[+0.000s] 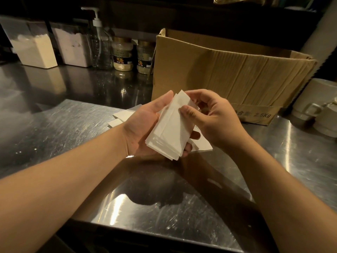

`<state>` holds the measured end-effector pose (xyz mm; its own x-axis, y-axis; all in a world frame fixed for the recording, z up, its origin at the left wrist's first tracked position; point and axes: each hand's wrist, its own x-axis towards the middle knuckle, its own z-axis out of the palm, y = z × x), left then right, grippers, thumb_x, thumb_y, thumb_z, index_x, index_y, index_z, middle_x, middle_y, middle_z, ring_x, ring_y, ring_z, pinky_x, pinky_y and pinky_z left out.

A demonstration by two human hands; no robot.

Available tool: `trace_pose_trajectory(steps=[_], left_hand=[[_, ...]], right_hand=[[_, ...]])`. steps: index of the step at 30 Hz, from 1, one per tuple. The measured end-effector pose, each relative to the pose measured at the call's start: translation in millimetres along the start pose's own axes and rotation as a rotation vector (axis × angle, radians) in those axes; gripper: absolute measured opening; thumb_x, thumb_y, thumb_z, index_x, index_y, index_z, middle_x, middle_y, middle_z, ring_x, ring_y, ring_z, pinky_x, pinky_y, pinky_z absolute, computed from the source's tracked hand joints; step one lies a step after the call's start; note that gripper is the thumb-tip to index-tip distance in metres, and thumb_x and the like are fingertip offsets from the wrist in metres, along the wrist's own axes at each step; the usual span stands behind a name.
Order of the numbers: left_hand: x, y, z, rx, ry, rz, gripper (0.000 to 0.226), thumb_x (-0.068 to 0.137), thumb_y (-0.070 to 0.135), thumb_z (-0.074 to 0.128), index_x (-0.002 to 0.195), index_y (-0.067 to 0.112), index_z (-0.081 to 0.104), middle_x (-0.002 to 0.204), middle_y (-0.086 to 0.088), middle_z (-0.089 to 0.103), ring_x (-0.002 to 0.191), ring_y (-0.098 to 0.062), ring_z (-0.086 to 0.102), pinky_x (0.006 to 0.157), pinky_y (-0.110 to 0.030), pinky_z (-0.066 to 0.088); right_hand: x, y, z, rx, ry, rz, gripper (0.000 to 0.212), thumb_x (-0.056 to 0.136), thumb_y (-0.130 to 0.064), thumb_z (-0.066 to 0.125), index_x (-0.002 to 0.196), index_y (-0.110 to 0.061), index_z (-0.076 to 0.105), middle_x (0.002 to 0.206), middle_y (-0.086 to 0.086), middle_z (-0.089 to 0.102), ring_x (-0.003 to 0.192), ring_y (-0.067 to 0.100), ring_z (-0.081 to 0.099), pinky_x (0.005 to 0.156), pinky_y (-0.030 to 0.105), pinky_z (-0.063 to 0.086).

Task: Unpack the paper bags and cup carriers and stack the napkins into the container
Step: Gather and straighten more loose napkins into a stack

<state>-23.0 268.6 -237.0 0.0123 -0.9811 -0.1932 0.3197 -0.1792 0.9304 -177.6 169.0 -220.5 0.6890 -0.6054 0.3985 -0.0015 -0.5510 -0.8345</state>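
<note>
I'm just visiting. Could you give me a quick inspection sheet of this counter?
Surface: scratched stainless steel counter, reflective.
Job's things: stack of white paper napkins held above the counter; more loose white napkins lying beneath.
Clutter: open brown cardboard box; two lidded jars of pale powder; clear pump bottle; white ceramic cups.
Hands: left hand cradles the stack; right hand pinches its top.
Cables: nothing seen.
Surroundings: dark shelving.

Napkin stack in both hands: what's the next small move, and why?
Probably square it up first. The napkin stack lies fanned in the left hand, edges uneven, with the right hand pinching its top, so tapping the edges flush would likely help it stack neatly.
</note>
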Motion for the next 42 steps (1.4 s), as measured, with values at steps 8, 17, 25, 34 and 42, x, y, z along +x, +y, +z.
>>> trace_pose_trajectory(steps=[8, 17, 25, 34, 42], left_hand=[[-1, 1, 0, -0.063, -0.030, -0.017, 0.066, 0.077, 0.072, 0.044, 0.125, 0.028, 0.059, 0.099, -0.009, 0.076, 0.092, -0.029, 0.072, 0.083, -0.044, 0.061], [-1, 0, 0, -0.137, -0.055, -0.015, 0.059, 0.085, 0.062, 0.049, 0.130, 0.025, 0.058, 0.097, -0.011, 0.074, 0.085, -0.029, 0.072, 0.078, -0.043, 0.061], [-1, -1, 3, -0.071, 0.023, 0.007, 0.046, 0.096, 0.061, 0.039, 0.122, 0.029, 0.060, 0.090, -0.007, 0.077, 0.080, -0.025, 0.075, 0.072, -0.041, 0.063], [-2, -1, 2, -0.095, -0.013, 0.004, 0.064, 0.081, 0.065, 0.056, 0.132, 0.027, 0.057, 0.105, -0.011, 0.074, 0.095, -0.032, 0.073, 0.081, -0.049, 0.062], [1, 0, -2, -0.294, 0.054, 0.059, 0.060, 0.094, 0.053, 0.061, 0.142, 0.018, 0.057, 0.115, -0.013, 0.067, 0.099, -0.028, 0.067, 0.087, -0.044, 0.056]], right_hand=[[-1, 1, 1, -0.026, 0.082, -0.101, 0.014, 0.093, -0.019, 0.071, 0.100, -0.028, 0.065, 0.102, -0.008, 0.063, 0.088, -0.002, 0.059, 0.072, 0.012, 0.052], [0, 0, -2, 0.041, 0.057, -0.079, 0.016, 0.096, -0.014, 0.068, 0.103, -0.026, 0.062, 0.103, -0.004, 0.065, 0.088, 0.002, 0.062, 0.064, 0.019, 0.056], [1, 2, -3, -0.008, -0.010, 0.041, 0.018, 0.097, -0.023, 0.065, 0.115, -0.024, 0.064, 0.106, -0.008, 0.066, 0.094, 0.004, 0.064, 0.068, 0.017, 0.056], [0, 2, 2, -0.029, -0.018, 0.034, 0.015, 0.097, -0.023, 0.066, 0.110, -0.030, 0.065, 0.115, -0.004, 0.061, 0.105, 0.015, 0.063, 0.068, 0.027, 0.062], [-3, 13, 4, -0.368, -0.131, -0.189, 0.067, 0.081, -0.061, 0.072, 0.138, -0.039, 0.045, 0.137, -0.014, 0.040, 0.132, 0.013, 0.040, 0.109, 0.040, 0.045]])
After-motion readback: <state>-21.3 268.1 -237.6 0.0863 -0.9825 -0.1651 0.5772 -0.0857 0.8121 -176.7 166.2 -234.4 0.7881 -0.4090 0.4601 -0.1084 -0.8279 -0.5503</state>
